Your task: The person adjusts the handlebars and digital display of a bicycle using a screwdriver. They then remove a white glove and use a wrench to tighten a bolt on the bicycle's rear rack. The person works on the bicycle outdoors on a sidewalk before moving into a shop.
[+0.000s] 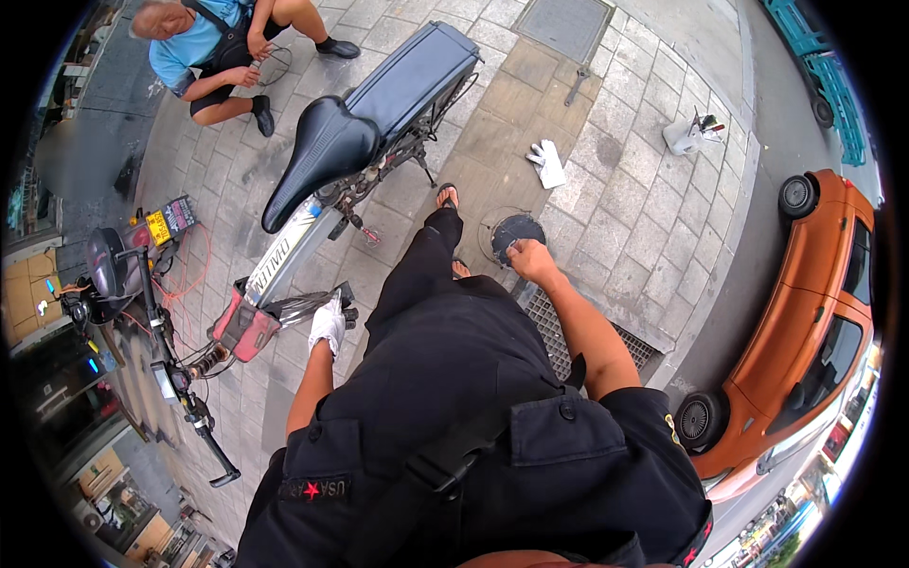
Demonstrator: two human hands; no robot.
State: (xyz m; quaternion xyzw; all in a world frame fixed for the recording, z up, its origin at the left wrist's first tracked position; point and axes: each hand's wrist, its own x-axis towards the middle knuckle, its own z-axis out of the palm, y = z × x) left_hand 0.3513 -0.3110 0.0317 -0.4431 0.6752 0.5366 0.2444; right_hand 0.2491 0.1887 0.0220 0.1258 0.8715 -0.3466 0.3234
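The left hand (pixel 328 325), in a white glove, had its fingers curled down onto the frame of the electric bicycle (pixel 312 227), closing on a dark part just behind the red box (pixel 244 331) near the steering column; whether they truly clamped it could not be told. The frame ran up and away from those fingers to the black saddle (pixel 322 156) and the long dark cushioned rear seat (pixel 417 71). To the left of the gloved fingers the handlebar (pixel 185 398) stuck out, with orange wires beside it. The bare right hand (pixel 532 260) hung well apart from the bicycle, its fingers bent around a small pale object that was too small to identify, just over a round dark cover (pixel 516 230) set in the paving. Farther beyond those fingers a white glove (pixel 547 163) lay on the stones, then a white container (pixel 684 134). To the right stood an orange car (pixel 814 303). Far beyond the saddle another person (pixel 213 52) crouched.
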